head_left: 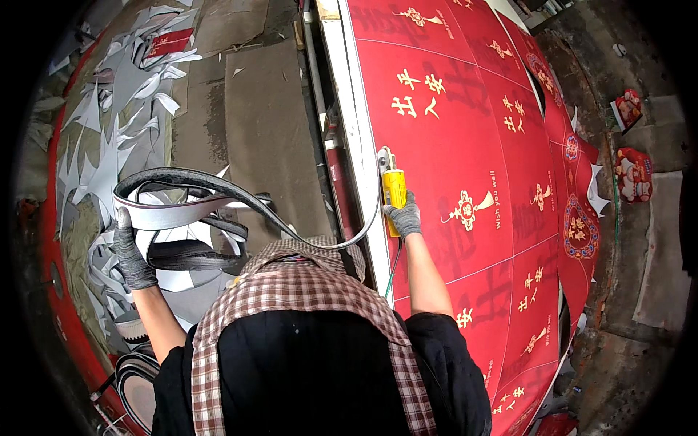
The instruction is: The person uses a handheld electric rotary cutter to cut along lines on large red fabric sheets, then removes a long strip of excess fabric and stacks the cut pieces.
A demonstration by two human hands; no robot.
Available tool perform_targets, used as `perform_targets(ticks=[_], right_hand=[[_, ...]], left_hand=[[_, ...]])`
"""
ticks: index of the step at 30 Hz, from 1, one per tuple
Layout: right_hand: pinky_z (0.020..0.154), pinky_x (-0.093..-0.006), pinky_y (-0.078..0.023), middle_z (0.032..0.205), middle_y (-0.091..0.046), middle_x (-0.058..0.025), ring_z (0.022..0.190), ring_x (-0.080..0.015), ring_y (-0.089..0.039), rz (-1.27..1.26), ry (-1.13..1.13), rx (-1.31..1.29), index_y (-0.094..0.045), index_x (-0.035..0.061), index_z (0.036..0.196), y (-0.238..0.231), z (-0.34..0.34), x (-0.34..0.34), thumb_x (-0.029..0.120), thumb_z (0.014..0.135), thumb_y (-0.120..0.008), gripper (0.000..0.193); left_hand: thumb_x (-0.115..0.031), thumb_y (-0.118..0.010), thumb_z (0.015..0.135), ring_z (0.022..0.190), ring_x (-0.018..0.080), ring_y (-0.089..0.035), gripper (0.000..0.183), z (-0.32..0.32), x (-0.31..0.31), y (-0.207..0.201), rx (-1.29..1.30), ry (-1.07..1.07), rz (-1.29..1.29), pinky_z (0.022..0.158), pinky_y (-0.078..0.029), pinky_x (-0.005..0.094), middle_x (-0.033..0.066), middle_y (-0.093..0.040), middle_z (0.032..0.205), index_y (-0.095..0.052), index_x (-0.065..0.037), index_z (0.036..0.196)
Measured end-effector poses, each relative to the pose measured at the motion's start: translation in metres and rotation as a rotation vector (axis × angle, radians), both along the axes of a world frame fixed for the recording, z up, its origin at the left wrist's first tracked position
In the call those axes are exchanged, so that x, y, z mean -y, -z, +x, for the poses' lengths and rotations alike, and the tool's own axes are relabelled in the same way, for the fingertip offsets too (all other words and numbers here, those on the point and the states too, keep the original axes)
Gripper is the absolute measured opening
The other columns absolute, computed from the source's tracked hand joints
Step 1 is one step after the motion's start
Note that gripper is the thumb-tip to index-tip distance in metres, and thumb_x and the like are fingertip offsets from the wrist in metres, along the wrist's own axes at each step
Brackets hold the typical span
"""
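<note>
My right hand, in a grey glove, is wrapped round a yellow handheld power cutter. Its metal head rests at the left edge of a large red printed mat sheet with gold and dark patterns. A thin cord trails from the tool's lower end. My left hand, gloved as well, grips a looped strip of mat material, dark on one face and pale on the other. From those loops the strip curves across in front of my body and up along the sheet's edge to the cutter.
White and grey offcuts lie heaped at the far left, with a small red piece on top. Rolled material stands at the lower left. Worn floor covering runs beside the table. Red printed pieces lie on the right-hand floor.
</note>
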State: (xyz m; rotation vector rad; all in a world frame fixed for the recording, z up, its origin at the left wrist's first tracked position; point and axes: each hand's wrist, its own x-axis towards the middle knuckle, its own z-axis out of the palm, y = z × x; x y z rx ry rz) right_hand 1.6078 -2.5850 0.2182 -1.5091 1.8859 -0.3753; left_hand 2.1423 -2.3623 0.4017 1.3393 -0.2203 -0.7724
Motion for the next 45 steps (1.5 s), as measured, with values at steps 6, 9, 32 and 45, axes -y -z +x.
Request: perform_targets(ticks=[6,9,32,45], right_hand=[[0.073,-0.0333,-0.053,0.097,-0.064,-0.0112,0.081,-0.0212,-0.064,-0.022,0.009,0.054,-0.043,0.0012,0.127,-0.004,0.028,0.041,0.015,0.066,-0.081,0.074],[0.072,-0.0328,-0.053,0.098,-0.064,-0.0112,0.082,-0.0206,-0.063,-0.008,0.011,0.029,-0.041,-0.0005,0.129,0.0,0.037,0.067,0.014,0.066,-0.082,0.076],[0.075,-0.0316,-0.052,0.102,-0.062,-0.0117,0.085,-0.0204,-0.061,0.006,0.004,0.151,-0.04,-0.0036,0.129,0.004,0.119,0.255,0.014,0.066,-0.082,0.078],[0.072,-0.0311,-0.052,0.097,-0.063,-0.0117,0.083,-0.0198,-0.061,-0.006,0.039,0.299,-0.043,-0.0016,0.125,0.005,0.179,0.37,0.011,0.068,-0.081,0.07]], left_hand=[[-0.044,-0.06,0.088,0.108,0.0189,-0.055,0.062,0.019,0.007,-0.006,0.059,-0.009,0.005,0.094,-0.042,0.0327,0.0104,-0.057,0.122,-0.05,0.002,0.129],[-0.044,-0.062,0.087,0.11,0.0198,-0.054,0.065,0.024,0.006,-0.011,0.123,-0.115,0.071,0.095,-0.041,0.0327,0.0099,-0.055,0.125,-0.048,0.001,0.131],[-0.05,-0.066,0.083,0.101,0.0205,-0.057,0.069,0.087,0.188,0.001,0.06,-0.195,0.166,0.091,-0.043,0.0326,0.0108,-0.059,0.116,-0.053,0.003,0.125],[-0.047,-0.065,0.083,0.107,0.0233,-0.056,0.069,0.106,0.305,-0.007,0.076,-0.133,0.05,0.093,-0.044,0.0356,0.014,-0.057,0.121,-0.05,0.004,0.127]])
